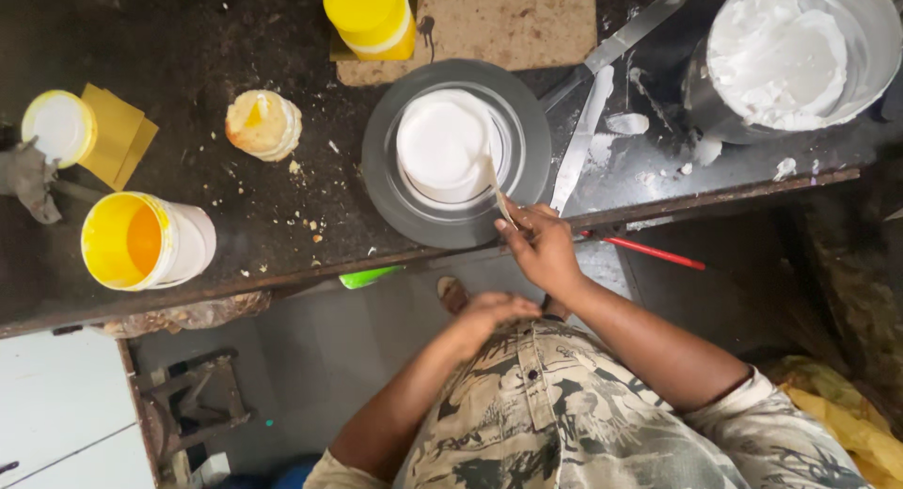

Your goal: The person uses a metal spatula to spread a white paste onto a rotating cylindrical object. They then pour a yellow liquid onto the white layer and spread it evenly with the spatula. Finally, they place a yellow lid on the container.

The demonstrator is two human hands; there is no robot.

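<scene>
Gripping a thin scraper between the fingers, your right hand holds its blade against the near right side of the white-iced cake. The cake sits in the middle of the round grey turntable, which stands on the dark worktop close to its front edge. Your left hand hangs below the worktop edge, near your camouflage shirt, fingers curled under; you cannot tell whether it grips anything. Just right of the turntable lie two long palette knives, smeared with cream. Farther right stands a metal bowl full of white cream. At the left, an open yellow tub lies on its side.
</scene>
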